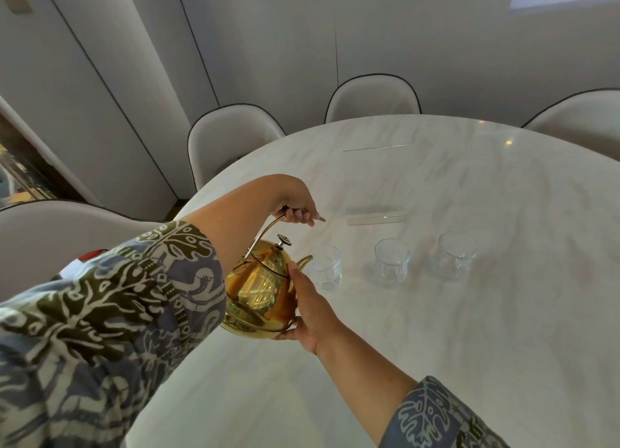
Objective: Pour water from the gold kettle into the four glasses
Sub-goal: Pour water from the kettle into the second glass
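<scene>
The gold kettle point(258, 293) hangs above the white marble table point(469, 330), its lid on. My left hand point(297, 209) is shut around the top of its arched handle. My right hand point(310, 310) cups the kettle's belly from the right and below. The spout points right, its tip just at the rim of the left glass point(324, 269). Two more clear glasses stand in a row to the right: the middle glass point(392, 261) and the right glass point(455, 254). Whether any glass holds water I cannot tell. No other glass shows.
A clear acrylic stand point(375, 213) sits behind the glasses. Several white chairs point(228, 135) ring the table's far and left edges. White wall panels rise behind them.
</scene>
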A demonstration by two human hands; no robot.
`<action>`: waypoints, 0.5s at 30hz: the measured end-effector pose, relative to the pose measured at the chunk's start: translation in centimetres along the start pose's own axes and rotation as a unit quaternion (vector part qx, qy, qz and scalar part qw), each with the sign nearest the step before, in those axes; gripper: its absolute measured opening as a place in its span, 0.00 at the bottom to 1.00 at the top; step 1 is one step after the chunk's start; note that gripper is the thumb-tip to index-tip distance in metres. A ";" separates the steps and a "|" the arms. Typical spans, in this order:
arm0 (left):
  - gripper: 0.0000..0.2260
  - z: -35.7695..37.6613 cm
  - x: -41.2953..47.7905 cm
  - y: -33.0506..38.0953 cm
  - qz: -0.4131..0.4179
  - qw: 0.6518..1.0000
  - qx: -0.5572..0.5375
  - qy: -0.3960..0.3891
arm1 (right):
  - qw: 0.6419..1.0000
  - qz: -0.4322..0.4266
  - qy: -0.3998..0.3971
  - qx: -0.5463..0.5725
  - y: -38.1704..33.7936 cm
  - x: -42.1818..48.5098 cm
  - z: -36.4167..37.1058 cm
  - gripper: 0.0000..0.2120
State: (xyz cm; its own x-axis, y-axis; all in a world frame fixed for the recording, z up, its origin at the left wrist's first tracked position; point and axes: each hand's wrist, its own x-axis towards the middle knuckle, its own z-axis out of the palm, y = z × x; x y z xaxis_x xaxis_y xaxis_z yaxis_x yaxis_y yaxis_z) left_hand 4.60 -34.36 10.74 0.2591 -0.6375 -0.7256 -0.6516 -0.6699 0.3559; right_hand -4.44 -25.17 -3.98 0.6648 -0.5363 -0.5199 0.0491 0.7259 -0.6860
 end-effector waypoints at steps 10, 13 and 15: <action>0.11 0.2 -0.3 0.0 0.005 1.000 -0.011 0.003 | 1.000 -0.004 0.002 -0.008 0.2 0.3 -0.5 0.25; 0.12 0.2 -0.5 -0.4 0.007 1.000 -0.017 0.006 | 1.000 -0.004 0.007 -0.019 0.4 0.4 -0.6 0.26; 0.12 0.3 -0.8 -0.7 0.014 1.000 -0.026 0.011 | 0.999 -0.006 0.012 -0.030 0.5 0.4 -0.7 0.26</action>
State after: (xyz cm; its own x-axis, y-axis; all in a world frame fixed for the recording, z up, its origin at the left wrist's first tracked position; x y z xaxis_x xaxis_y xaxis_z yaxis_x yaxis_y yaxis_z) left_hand 4.67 -33.26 10.84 0.2569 -0.6646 -0.7017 -0.6213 -0.6697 0.4068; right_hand -4.70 -25.32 -4.91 0.6458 -0.5552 -0.5241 0.0106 0.6929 -0.7210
